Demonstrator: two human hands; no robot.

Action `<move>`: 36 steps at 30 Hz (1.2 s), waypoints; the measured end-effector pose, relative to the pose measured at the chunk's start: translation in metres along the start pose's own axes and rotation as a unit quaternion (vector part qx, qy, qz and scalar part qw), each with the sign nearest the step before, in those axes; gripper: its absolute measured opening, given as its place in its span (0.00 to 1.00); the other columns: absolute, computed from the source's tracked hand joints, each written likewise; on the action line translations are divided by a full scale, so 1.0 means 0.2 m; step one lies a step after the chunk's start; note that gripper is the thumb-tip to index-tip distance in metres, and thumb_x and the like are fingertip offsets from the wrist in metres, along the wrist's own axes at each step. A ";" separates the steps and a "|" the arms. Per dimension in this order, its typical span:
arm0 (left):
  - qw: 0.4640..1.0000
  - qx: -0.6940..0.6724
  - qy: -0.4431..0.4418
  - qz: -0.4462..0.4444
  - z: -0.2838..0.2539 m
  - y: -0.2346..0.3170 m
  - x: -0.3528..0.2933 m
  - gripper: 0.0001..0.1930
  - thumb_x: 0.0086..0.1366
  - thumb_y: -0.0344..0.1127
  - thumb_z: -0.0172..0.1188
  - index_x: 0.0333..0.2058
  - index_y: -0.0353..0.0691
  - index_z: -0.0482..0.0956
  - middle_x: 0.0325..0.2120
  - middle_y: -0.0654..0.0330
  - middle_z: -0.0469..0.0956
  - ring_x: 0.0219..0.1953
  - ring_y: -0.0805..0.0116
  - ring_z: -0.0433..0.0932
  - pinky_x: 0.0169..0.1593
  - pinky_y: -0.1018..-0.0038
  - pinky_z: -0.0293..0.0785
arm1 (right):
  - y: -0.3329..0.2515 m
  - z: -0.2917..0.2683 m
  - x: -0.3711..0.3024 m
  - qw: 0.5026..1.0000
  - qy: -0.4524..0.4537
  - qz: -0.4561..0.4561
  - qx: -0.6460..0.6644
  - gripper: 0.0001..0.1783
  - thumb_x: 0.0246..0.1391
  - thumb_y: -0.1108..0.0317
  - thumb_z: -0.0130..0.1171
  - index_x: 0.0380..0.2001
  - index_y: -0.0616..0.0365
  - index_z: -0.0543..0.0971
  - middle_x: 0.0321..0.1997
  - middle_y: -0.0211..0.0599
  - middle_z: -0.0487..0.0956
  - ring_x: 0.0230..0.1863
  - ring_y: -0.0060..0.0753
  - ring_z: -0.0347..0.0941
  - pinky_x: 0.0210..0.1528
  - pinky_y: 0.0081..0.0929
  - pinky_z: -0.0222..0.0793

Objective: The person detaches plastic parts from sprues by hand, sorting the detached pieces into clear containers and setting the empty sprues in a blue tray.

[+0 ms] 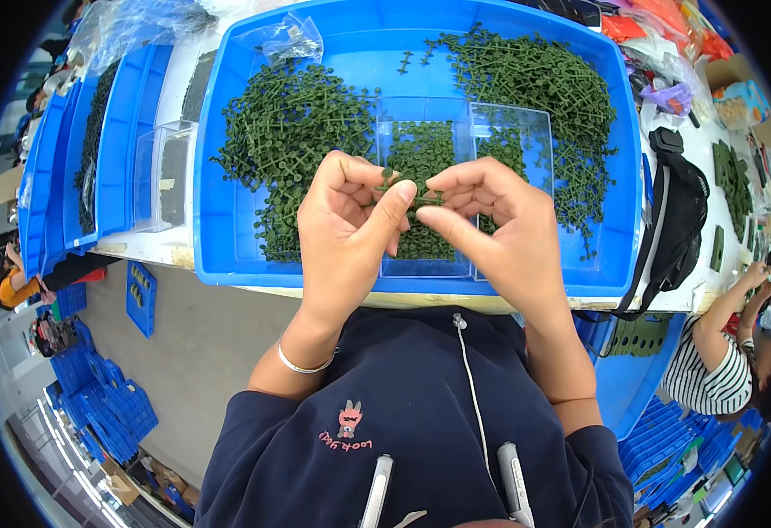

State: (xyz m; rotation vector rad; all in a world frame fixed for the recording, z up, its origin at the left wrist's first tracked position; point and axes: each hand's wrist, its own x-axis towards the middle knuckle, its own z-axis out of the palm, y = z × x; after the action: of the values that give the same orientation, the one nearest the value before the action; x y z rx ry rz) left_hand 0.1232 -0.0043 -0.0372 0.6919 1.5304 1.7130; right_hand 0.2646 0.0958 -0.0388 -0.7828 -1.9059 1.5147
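Note:
My left hand (343, 231) and my right hand (515, 227) meet over a blue tub (218, 258). Between their pinched fingertips is a small dark green plastic piece (427, 199) with thin stems and round ends; the fingers partly hide it. Beneath them stand two clear plastic boxes side by side: a left clear box (386, 113) and a right clear box (539, 132), both holding small green pieces. A heap of green branched pieces (293, 132) lies to the left in the tub, and another green heap (535, 84) fills its right side.
A crumpled clear bag (290, 40) lies in the tub's far left corner. Further left are an upright clear box (164, 172) and more blue tubs (143, 97). A black bag (680, 211) lies on the right. Beyond it, a person in a striped shirt (711, 374) works.

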 end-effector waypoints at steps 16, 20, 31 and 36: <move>0.996 -0.070 0.003 -0.050 -0.07 -0.02 0.03 0.10 0.69 0.28 0.66 0.38 0.37 0.71 0.27 0.57 0.81 0.23 0.78 0.77 0.21 0.82 0.70 | 0.07 0.09 0.01 0.944 0.070 -0.259 -0.192 0.07 0.53 0.79 0.68 0.35 0.57 0.83 0.32 0.37 0.82 0.25 0.35 0.79 0.25 0.27 0.73; 0.997 -0.068 0.008 -0.044 -0.08 -0.02 0.04 0.09 0.69 0.28 0.66 0.37 0.37 0.72 0.29 0.56 0.82 0.24 0.78 0.78 0.21 0.82 0.70 | 0.06 0.07 -0.03 0.971 0.027 -0.191 -0.144 0.09 0.53 0.77 0.69 0.38 0.58 0.82 0.34 0.35 0.83 0.26 0.33 0.80 0.25 0.26 0.73; 0.996 -0.015 -0.075 0.043 -0.08 -0.01 -0.02 0.09 0.66 0.21 0.66 0.38 0.34 0.73 0.34 0.58 0.78 0.32 0.78 0.78 0.32 0.81 0.72 | 0.02 -0.07 0.11 0.953 -0.148 0.166 0.206 0.12 0.67 0.62 0.61 0.38 0.62 0.80 0.30 0.33 0.81 0.27 0.22 0.79 0.24 0.19 0.71; 0.985 0.063 -0.106 0.117 -0.09 0.00 -0.01 0.09 0.66 0.21 0.65 0.38 0.34 0.72 0.34 0.56 0.78 0.27 0.75 0.78 0.25 0.82 0.71 | -0.05 -0.08 0.11 0.946 -0.160 0.182 0.213 0.09 0.65 0.68 0.63 0.37 0.64 0.81 0.29 0.34 0.81 0.23 0.22 0.79 0.22 0.18 0.71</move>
State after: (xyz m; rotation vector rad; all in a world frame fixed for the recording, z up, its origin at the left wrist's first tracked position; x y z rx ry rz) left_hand 0.1090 -0.0166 -0.0397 1.1209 1.4616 1.6566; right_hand 0.2606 0.1200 -0.0239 -0.7471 -1.6019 2.3078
